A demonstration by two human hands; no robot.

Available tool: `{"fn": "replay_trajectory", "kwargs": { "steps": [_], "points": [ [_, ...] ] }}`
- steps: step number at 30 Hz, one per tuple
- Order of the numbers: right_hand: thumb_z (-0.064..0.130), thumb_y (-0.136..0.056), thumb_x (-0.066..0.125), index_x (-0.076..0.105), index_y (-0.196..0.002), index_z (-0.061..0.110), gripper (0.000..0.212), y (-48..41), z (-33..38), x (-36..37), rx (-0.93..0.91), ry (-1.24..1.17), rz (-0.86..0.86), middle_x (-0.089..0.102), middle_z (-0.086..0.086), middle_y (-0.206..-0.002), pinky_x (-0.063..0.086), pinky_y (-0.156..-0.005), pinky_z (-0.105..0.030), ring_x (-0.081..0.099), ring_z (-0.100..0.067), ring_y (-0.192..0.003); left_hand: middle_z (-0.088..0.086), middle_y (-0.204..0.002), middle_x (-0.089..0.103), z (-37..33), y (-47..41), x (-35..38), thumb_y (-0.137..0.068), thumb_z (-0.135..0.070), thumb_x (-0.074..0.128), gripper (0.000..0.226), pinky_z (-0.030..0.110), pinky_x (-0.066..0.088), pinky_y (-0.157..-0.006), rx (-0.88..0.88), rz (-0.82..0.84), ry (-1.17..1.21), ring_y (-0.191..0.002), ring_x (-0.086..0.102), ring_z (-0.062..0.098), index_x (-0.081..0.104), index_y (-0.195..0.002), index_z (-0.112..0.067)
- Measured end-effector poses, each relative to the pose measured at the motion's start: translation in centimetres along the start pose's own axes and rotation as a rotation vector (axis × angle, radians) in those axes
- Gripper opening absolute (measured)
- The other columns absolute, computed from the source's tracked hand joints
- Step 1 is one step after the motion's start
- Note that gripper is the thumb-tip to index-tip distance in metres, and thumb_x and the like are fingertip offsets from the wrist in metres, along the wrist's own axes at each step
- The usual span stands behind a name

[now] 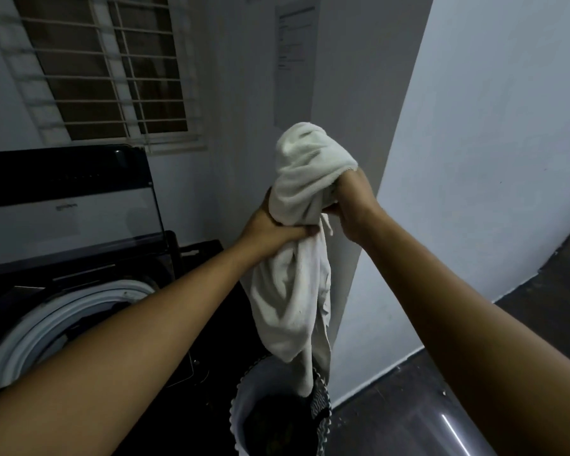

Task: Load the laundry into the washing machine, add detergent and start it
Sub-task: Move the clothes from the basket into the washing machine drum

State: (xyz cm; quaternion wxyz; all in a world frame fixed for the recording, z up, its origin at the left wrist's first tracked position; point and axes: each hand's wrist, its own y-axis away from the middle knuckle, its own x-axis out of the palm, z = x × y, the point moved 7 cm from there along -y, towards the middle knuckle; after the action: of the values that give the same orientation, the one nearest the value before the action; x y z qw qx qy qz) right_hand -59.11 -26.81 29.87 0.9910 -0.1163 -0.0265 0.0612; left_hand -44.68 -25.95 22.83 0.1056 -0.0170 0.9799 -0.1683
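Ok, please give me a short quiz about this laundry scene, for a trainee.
1. True or false: the lid of the washing machine is shut.
2. Who holds the white cloth? A) left hand only B) right hand only C) both hands
3. What stands below the cloth's hanging end?
Key: 1 false, it is raised. 2 C: left hand and right hand both grip it. 3 The laundry basket.

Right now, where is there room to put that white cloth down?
The washing machine's open tub, inside its white ring; the dark floor between laundry basket and wall. The basket is crowded: dark clothes, and the white cloth dangles over it.
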Motion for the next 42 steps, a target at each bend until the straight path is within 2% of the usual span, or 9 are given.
{"fn": "replay_trajectory", "kwargs": {
  "steps": [3,6,9,12,18,22,25,30,42],
  "points": [
    [0.022,-0.096,0.063,0.060,-0.125,0.023,0.030,0.8,0.9,-0.3,-0.147,0.222,0.181,0.070,0.003,-0.116,0.061,-0.083,-0.035,0.069,-0.017,-0.106,-0.005,-0.096,0.077,1.3,-0.4,-1.2,-0.063,-0.019,0.091,0.044,0.036,0.059,-0.086,-0.120,-0.194,0.226,-0.092,0.073,0.010,0.072,-0.103,-0.021],
    [0.057,-0.081,0.077,0.038,-0.146,0.042,0.078,2.3,-2.6,-2.5,-0.253,0.539,0.190,0.048,0.017,-0.148,0.047,-0.106,-0.038,0.051,-0.009,-0.132,0.001,-0.093,0.078,1.5,-0.9,-1.5,-0.068,-0.013,0.088,0.034,0.043,0.059,-0.088,-0.207,-0.238,0.335,-0.090,0.075,0.017,0.074,-0.099,-0.017],
    [0.078,-0.060,0.078,0.003,-0.157,0.045,0.127,4.1,-11.3,-5.2,-0.004,0.734,0.202,0.013,0.011,-0.167,0.028,-0.120,-0.046,0.022,-0.018,-0.152,0.004,-0.100,0.077,0.8,-1.7,-1.4,-0.069,-0.014,0.087,0.039,0.046,0.058,-0.091,-0.250,-0.255,0.503,-0.096,0.074,0.020,0.073,-0.105,-0.012],
    [0.084,-0.049,0.080,-0.005,-0.157,0.043,0.143,6.6,-18.7,-5.2,0.154,0.801,0.257,0.008,0.008,-0.168,0.025,-0.122,-0.053,0.015,-0.021,-0.154,0.010,-0.109,0.075,-1.1,-2.5,-0.4,-0.071,-0.016,0.086,0.047,0.050,0.056,-0.092,-0.274,-0.215,0.674,-0.101,0.072,0.027,0.069,-0.115,-0.008],
    [0.068,-0.040,0.094,0.042,-0.139,0.045,0.114,5.5,-24.0,-2.8,0.208,0.460,0.052,0.051,0.013,-0.140,0.051,-0.103,-0.037,0.054,-0.010,-0.127,0.018,-0.121,0.069,-5.3,-3.6,1.6,-0.081,-0.020,0.078,0.053,0.050,0.059,-0.083,-0.276,-0.086,0.846,-0.108,0.069,0.033,0.061,-0.129,-0.004],
    [0.031,-0.078,0.085,0.067,-0.117,0.021,0.044,4.1,-23.5,-1.9,0.346,-0.045,-0.045,0.075,-0.004,-0.112,0.058,-0.095,-0.041,0.070,-0.024,-0.110,0.019,-0.121,0.068,-6.2,-3.3,0.5,-0.090,-0.023,0.069,0.047,0.046,0.060,-0.075,-0.262,-0.085,0.915,-0.102,0.071,0.032,0.058,-0.132,-0.006],
    [0.043,-0.084,0.070,0.067,-0.124,0.017,0.048,3.2,-22.5,-3.2,0.377,-0.194,-0.144,0.075,-0.008,-0.115,0.054,-0.100,-0.050,0.069,-0.028,-0.112,0.022,-0.125,0.066,-4.8,-2.8,-2.7,-0.092,-0.026,0.066,0.048,0.051,0.057,-0.089,-0.242,-0.128,0.925,-0.111,0.067,0.035,0.057,-0.133,-0.004],
    [0.042,-0.102,0.049,0.061,-0.133,0.021,0.040,0.9,-16.2,-3.5,0.254,-0.377,-0.171,0.072,-0.002,-0.123,0.058,-0.092,-0.036,0.068,-0.018,-0.113,0.014,-0.122,0.070,1.3,-0.7,-8.6,-0.083,-0.029,0.073,0.053,0.054,0.047,-0.103,-0.329,-0.279,0.855,-0.114,0.066,0.032,0.061,-0.131,-0.011],
    [0.043,-0.105,0.040,0.063,-0.133,0.017,0.044,-3.6,-3.0,15.1,0.111,-0.413,0.139,0.071,-0.005,-0.125,0.052,-0.104,-0.046,0.067,-0.022,-0.117,0.009,-0.121,0.071,6.5,5.3,-19.8,-0.086,-0.044,0.070,0.045,0.041,0.054,-0.095,-0.517,-0.333,0.897,-0.109,0.069,0.028,0.069,-0.122,-0.018]
  ]
}}
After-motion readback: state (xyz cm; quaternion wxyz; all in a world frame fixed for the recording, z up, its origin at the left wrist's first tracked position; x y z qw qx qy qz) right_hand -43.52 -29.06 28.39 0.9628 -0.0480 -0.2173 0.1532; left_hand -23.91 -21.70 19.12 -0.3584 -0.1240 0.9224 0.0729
